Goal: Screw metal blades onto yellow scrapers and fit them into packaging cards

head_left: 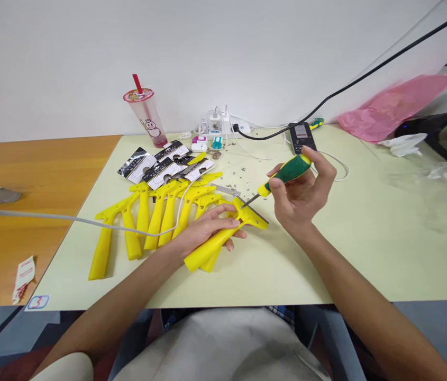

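My left hand (211, 226) is closed around the neck of a yellow plastic scraper (212, 244), whose wide head points up and to the right with a dark blade along its edge. In my right hand (304, 196) is a green and yellow screwdriver (290, 170), gripped by its handle. Its tip meets the scraper's head at a small screw. Several more yellow scrapers (130, 233) lie in a row to the left, one of them partly hidden under the held scraper. Small loose screws and nuts (243, 169) are scattered behind my hands, near a thin metal blade (225, 189).
Black and white packets (162, 172) lie behind the scrapers, beside a tilted drink cup (147, 119). A power strip (223, 126), a black handheld device (302, 137) and a pink bag (398, 106) stand along the wall. A grey cable (68, 218) crosses over the scrapers.
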Tool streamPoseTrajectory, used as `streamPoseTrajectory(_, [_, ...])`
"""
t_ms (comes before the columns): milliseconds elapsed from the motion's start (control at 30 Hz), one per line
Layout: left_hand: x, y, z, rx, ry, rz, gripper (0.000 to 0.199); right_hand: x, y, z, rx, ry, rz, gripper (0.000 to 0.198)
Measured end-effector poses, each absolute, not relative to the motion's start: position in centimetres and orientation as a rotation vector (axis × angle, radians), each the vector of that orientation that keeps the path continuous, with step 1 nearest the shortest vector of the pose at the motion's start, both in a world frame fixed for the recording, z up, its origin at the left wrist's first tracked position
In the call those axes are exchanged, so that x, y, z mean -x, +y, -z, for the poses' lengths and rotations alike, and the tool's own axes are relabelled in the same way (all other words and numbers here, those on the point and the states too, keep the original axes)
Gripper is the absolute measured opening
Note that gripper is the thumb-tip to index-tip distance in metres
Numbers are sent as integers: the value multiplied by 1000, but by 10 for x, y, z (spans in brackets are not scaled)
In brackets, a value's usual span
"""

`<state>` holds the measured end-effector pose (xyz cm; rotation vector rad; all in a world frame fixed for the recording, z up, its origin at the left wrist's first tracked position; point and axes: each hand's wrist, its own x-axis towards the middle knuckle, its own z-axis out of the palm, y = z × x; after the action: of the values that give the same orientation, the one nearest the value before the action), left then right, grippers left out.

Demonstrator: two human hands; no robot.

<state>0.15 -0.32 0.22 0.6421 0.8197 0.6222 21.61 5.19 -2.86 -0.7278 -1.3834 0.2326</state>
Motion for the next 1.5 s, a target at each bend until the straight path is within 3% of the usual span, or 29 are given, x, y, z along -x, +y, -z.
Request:
streamPoseTrajectory(500, [-2, -3, 6, -644, 769, -747, 53, -215, 53, 25, 547, -1494, 19, 85])
streamPoseTrajectory(733, [-3, 1, 23, -587, 759, -814, 49, -199, 51, 11, 498, -1698, -325, 71])
streamPoseTrajectory(933, [-5, 0, 25, -499, 774, -832, 52, -195, 62, 19, 476, -1596, -159, 74])
streamPoseTrajectory(1167, [-3, -1, 15, -468, 814, -821, 51, -195, 44, 28, 542, -1587, -409, 70])
streamPoseTrajectory(1333, [-4, -5, 6, -483, 815, -798, 51, -198, 47, 27, 546, -1493, -263, 79])
streamPoseTrajectory(1500, [-6, -8, 3, -512, 844, -810, 48, -202, 49, 25, 543, -1573, -321, 73])
